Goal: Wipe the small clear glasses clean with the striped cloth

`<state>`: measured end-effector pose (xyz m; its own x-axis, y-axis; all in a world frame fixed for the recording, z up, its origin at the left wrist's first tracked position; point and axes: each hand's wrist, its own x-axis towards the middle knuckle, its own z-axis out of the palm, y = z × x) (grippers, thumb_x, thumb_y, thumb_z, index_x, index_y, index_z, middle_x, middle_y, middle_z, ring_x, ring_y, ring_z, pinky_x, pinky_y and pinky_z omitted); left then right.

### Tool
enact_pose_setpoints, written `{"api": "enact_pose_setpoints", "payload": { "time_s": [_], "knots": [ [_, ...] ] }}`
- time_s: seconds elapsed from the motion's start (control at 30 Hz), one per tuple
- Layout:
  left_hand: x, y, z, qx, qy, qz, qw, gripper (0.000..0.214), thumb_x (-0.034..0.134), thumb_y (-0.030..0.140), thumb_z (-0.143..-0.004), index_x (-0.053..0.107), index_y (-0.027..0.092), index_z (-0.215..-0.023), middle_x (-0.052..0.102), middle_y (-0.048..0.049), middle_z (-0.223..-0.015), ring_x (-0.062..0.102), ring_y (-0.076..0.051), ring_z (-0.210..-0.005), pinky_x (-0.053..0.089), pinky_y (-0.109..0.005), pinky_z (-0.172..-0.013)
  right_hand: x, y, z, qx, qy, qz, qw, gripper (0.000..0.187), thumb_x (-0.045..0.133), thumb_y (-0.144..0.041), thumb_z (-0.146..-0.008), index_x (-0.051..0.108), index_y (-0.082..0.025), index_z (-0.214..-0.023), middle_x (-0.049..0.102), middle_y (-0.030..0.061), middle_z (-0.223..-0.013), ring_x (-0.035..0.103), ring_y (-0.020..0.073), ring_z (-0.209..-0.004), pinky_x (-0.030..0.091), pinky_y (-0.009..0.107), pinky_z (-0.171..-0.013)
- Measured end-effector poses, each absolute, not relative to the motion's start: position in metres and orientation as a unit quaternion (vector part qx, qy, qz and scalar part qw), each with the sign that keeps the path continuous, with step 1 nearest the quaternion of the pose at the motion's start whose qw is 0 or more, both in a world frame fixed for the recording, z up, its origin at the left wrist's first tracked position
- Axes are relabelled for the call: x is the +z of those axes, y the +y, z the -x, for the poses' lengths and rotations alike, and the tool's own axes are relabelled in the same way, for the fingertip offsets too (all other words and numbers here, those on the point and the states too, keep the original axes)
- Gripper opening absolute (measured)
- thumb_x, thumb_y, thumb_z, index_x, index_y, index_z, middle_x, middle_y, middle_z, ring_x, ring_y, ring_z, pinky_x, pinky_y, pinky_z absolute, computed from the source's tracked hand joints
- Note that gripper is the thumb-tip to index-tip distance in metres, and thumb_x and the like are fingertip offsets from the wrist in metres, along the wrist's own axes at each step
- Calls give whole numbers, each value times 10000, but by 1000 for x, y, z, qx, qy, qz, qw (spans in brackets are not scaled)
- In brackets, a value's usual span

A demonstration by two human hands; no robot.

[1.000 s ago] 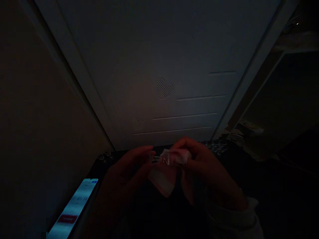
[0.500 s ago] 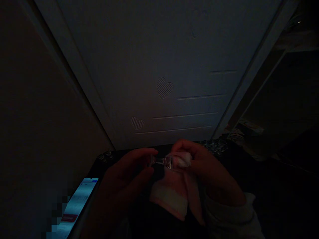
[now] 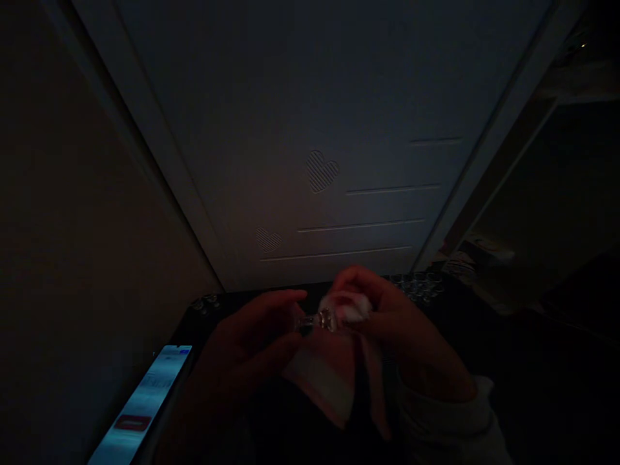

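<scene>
Cloth (image 3: pixel 322 371) has shifted since half a second ago: its hanging flap now sits further toward 9 o'clock. Clear glass-like piece (image 3: pixel 327 320) has dipped slightly; phone roughly unchanged.

Clear piece is held up between both hands, lying roughly sideways, its 3 o'clock end against the bunched cloth. Clock directions below run from it.

Right hand (image 3: pixel 390 316), at 3 o'clock: fingers closed on the pink-and-white cloth at the piece's end. Left hand (image 3: pixel 252 336), at 9 o'clock: thumb and index moderately apart, curved around the piece's other end; too dark to tell if they grip it. Cloth flap hangs at 6 o'clock. Light sleeve (image 3: pixel 453 413) on the right forearm, 4 o'clock.

Small clear items (image 3: pixel 421 287) clustered between 2 and 3 o'clock; smaller group (image 3: pixel 206 302) near 9, both on a dark surface (image 3: pixel 232 299). Lit phone (image 3: pixel 145 387) at 8 o'clock, red bar on screen. Pale panel (image 3: pixel 266 97) at 12, with striped heart (image 3: pixel 321 172); smaller heart (image 3: pixel 268 239) at 11, grooved lines around 1.
</scene>
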<state>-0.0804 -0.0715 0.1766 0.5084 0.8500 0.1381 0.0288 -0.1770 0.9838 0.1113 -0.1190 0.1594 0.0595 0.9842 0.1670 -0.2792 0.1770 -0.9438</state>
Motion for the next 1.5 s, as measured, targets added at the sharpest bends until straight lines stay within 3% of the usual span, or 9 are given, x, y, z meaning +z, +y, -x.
{"api": "enact_pose_setpoints", "payload": {
  "time_s": [0.13, 0.23, 0.43, 0.7, 0.87, 1.13, 1.5],
  "knots": [
    [180, -69, 80, 365, 333, -652, 576, 147, 783, 210, -651, 751, 253, -788, 741, 12, -704, 689, -152, -662, 542, -207, -597, 157, -117, -109, 497, -437, 348, 665, 380, 864, -168, -571, 529, -221, -744, 651, -36, -832, 613, 99, -684, 482, 206, -613],
    [182, -70, 79, 389, 339, -620, 591, 129, 768, 222, -648, 725, 241, -768, 744, 12, -711, 696, -156, -666, 545, -217, -598, 154, -119, -109, 493, -426, 316, 690, 324, 830, -167, -648, 514, -218, -701, 644, -41, -845, 617, 90, -702, 494, 205, -643],
    [180, -69, 80, 408, 350, -592, 600, 107, 756, 207, -668, 693, 251, -743, 759, 30, -737, 718, -163, -700, 557, -214, -600, 156, -125, -105, 409, -441, 353, 716, 202, 780, -113, -683, 620, -237, -693, 670, -38, -888, 662, 115, -832, 527, 242, -765],
    [178, -66, 78, 440, 345, -590, 582, 83, 727, 233, -695, 678, 241, -763, 692, 37, -611, 669, -151, -614, 542, -234, -589, 157, -127, -106, 376, -441, 441, 685, 106, 768, -309, -730, 683, -262, -773, 713, -8, -788, 663, 168, -726, 532, 280, -646],
    [179, -68, 78, 445, 370, -593, 560, 86, 708, 240, -697, 662, 243, -771, 703, 34, -668, 689, -169, -656, 569, -266, -636, 158, -128, -108, 352, -440, 452, 692, 173, 714, -432, -787, 716, -259, -770, 738, 20, -809, 682, 203, -792, 543, 327, -723],
    [182, -74, 77, 443, 377, -569, 581, 124, 755, 226, -680, 664, 252, -761, 729, 50, -689, 717, -170, -685, 582, -258, -659, 159, -125, -107, 350, -371, 467, 722, 143, 727, -400, -761, 714, -270, -703, 689, -3, -701, 607, 172, -638, 508, 311, -628],
    [178, -78, 68, 502, 318, -569, 569, 177, 798, 152, -676, 735, 253, -807, 734, 83, -682, 683, -71, -641, 525, -97, -582, 159, -124, -96, 318, -454, 440, 707, 169, 661, -315, -856, 765, -291, -725, 695, -16, -826, 637, 169, -828, 481, 314, -831]
  ]
}}
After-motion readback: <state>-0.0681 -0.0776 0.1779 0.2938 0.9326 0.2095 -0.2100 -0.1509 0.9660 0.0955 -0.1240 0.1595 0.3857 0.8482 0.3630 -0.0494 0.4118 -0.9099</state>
